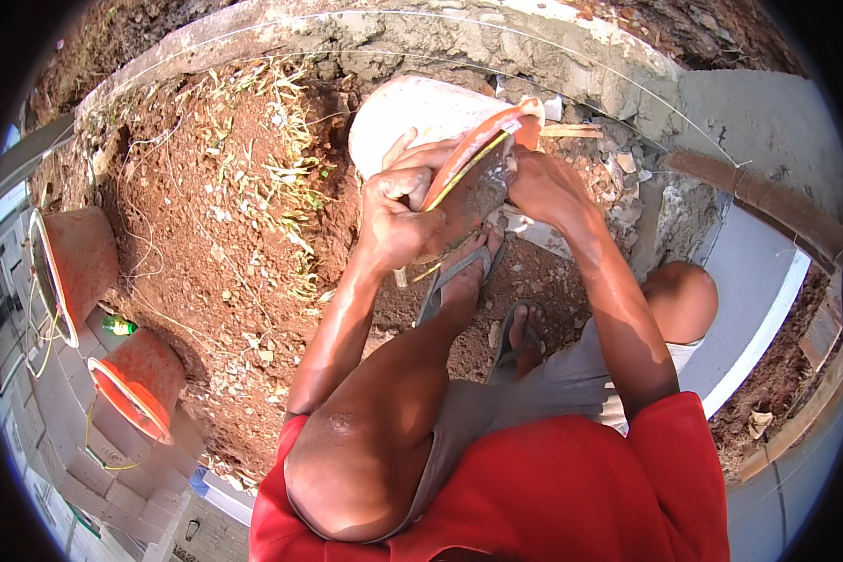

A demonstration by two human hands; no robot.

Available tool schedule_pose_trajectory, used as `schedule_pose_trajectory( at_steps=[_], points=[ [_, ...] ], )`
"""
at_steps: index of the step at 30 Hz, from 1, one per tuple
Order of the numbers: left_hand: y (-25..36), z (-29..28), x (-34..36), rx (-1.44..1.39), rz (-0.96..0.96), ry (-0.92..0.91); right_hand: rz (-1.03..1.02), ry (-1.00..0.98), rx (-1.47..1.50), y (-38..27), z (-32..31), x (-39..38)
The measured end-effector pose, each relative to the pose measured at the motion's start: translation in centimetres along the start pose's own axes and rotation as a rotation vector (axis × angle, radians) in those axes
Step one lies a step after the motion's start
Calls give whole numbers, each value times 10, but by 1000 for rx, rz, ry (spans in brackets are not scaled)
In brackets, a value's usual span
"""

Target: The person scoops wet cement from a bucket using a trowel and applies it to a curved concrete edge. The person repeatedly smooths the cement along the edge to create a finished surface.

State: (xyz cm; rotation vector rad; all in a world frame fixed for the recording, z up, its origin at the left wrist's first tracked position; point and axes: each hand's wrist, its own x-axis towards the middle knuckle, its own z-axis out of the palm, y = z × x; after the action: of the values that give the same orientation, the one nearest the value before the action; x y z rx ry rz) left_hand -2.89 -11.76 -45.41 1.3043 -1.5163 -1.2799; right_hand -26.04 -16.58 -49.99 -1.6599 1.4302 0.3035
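A pale, mortar-smeared bucket (393, 117) with an orange rim lies tilted in front of me, its mouth turned toward my legs. My left hand (401, 201) is closed on the near-left part of the rim, fingers curled over it. At the rim's right end, my right hand (545, 185) is closed too, its fingertips partly hidden. Along the rim between both hands runs a yellow-green strip, perhaps the handle. Below it is a grey-brown, dirt-coated surface (473, 201); I cannot make out whether it belongs to the bucket.
Two orange buckets (77, 262) lie tipped at the left, with a green bottle (119, 325) between them. A rough mortar wall (571, 70) with a string line curves behind. Loose red soil (215, 234) and rubble surround my sandalled feet. Boards (759, 201) lie at the right.
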Motion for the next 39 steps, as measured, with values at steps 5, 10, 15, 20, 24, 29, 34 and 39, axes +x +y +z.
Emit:
schedule_pose_trajectory(
  at_steps=[5, 10, 15, 20, 24, 29, 34, 39],
  points=[
    [20, -12, 5, -98, 42, -133, 6, -299, 259, 9, 35, -18],
    [33, -17, -2, -279, 90, -98, -25, -521, 618, 35, 26, -40],
    [34, -23, -11, -451, 62, 31, -89, -593, 835, -1, 11, -63],
    [25, -10, -19, -571, -172, 334, -111, -610, 1014, 10, 13, -63],
    [-21, -19, -35, -732, -343, 445, -81, -662, 1041, 18, -11, -69],
    [-37, -32, -52, -1023, -441, 681, 10, -635, 1047, 14, -46, -76],
    [-32, -38, -62, -1059, -472, 768, 44, -441, 1134, 10, -66, -69],
    [-31, -31, -72, -1083, -447, 773, -86, -334, 1055, -52, -90, -4]
  ],
)
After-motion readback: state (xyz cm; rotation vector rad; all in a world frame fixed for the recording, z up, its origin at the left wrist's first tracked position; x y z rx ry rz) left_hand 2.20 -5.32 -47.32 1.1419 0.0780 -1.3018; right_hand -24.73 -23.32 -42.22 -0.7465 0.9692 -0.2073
